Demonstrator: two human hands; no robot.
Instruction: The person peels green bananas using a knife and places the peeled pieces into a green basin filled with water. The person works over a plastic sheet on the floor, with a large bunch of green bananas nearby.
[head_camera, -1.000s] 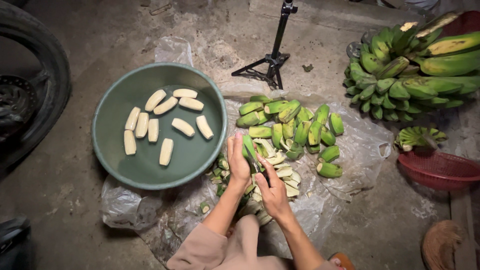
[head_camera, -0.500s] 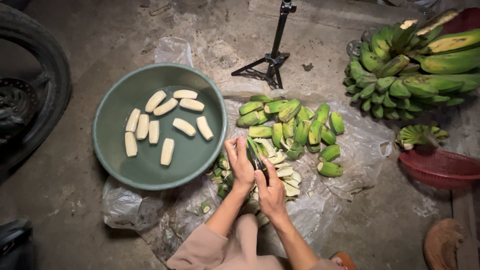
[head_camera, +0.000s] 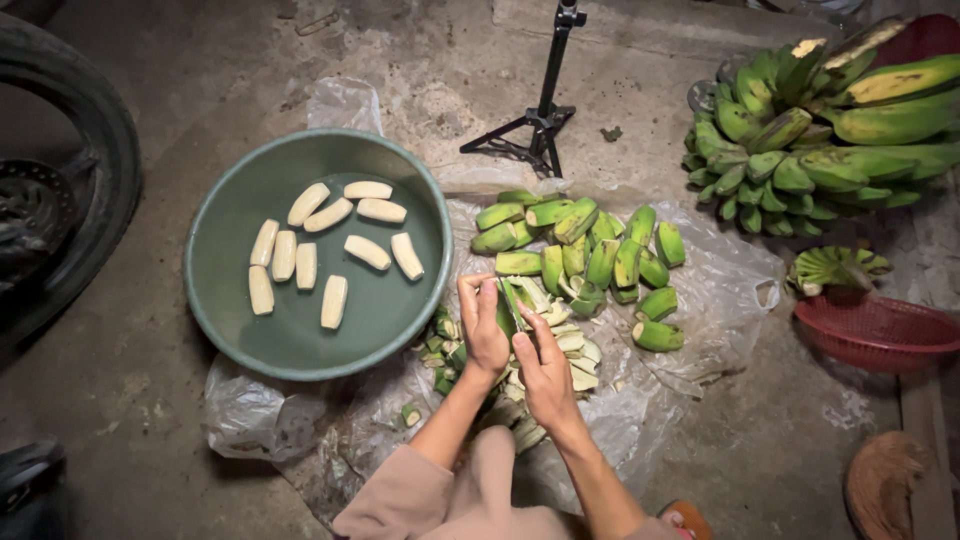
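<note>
My left hand (head_camera: 484, 330) grips a small green banana (head_camera: 508, 308) upright over a heap of peels (head_camera: 565, 350). My right hand (head_camera: 543, 370) meets it from the right, fingers closed against the banana's side; whether it holds a blade I cannot tell. Loose green bananas (head_camera: 585, 250) lie just beyond on a clear plastic sheet (head_camera: 720, 290). To the left sits a round green basin (head_camera: 390, 310) with several peeled pale bananas (head_camera: 330, 250) inside.
A large bunch of green bananas (head_camera: 820, 140) lies at the far right, above a red basket (head_camera: 880, 335). A small black tripod (head_camera: 545, 110) stands behind the pile. A tyre (head_camera: 75, 190) curves along the left edge. The floor is bare concrete.
Both hands have shifted slightly and turned the banana between them; my right hand has moved up closer against it. The basin and the pile are unchanged.
</note>
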